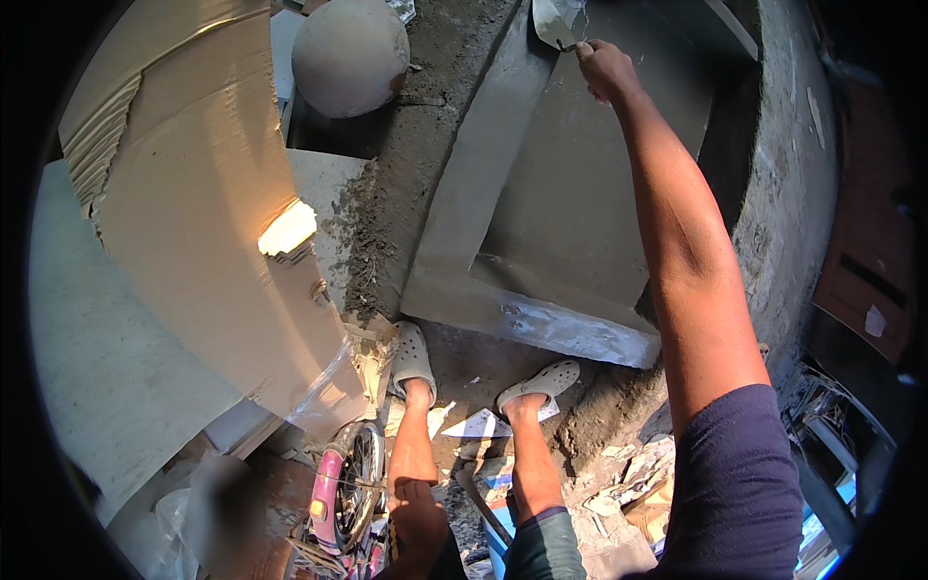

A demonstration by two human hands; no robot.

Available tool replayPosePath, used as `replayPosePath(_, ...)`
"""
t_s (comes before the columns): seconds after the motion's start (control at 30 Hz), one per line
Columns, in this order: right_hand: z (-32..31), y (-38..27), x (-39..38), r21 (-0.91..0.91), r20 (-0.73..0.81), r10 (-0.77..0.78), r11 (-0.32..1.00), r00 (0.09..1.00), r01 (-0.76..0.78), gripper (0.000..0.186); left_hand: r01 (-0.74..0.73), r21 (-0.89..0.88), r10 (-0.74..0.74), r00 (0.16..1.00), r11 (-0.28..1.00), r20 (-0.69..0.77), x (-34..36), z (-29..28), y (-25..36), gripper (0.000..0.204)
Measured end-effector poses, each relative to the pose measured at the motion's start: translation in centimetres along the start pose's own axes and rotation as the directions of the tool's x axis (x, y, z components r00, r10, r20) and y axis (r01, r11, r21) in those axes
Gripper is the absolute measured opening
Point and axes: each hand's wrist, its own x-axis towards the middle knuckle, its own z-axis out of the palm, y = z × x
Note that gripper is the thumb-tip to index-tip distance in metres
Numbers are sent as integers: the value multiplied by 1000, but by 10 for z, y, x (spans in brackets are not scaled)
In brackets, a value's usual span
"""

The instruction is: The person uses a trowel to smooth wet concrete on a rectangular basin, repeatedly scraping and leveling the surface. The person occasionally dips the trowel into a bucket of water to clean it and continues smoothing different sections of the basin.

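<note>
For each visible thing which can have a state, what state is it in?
Right hand: closed on trowel handle
Trowel: held
Left hand: at the left leg, finger pose unclear
Cardboard: torn, creased
Concrete ledge: smooth, partly sunlit
Clogs: worn on feet

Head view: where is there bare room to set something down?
Bare: the pale sheet, left of the cardboard, and the grey basin floor, between its left ledge and the right forearm, though it may be damp. Crowded: that ledge's far end, where the right hand holds a trowel, and the ground around the clogs, with paper scraps and a pink-fendered wheel.
</note>
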Motion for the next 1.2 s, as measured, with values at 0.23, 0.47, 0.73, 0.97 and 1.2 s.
replayPosePath(0.23,1,26,-88,-194,118,-218,952,969,237,44,-92,-20,88,984,996,-154,2,-4,0,40)
replayPosePath(0.47,63,69,-217,-58,181,-337,934,924,352,30,-59,-47,55,996,997,-71,15,-17,-1,30)
replayPosePath(0.73,116,115,-390,66,394,-540,824,744,563,35,-42,2,42,997,999,59,17,-17,2,28)
replayPosePath(0.97,109,134,-362,545,159,80,824,984,-155,35,15,45,-16,1000,999,20,12,-17,20,18)
replayPosePath(1.2,96,104,-281,777,624,-20,-95,781,-622,41,-69,129,68,998,989,13,12,-21,28,20)
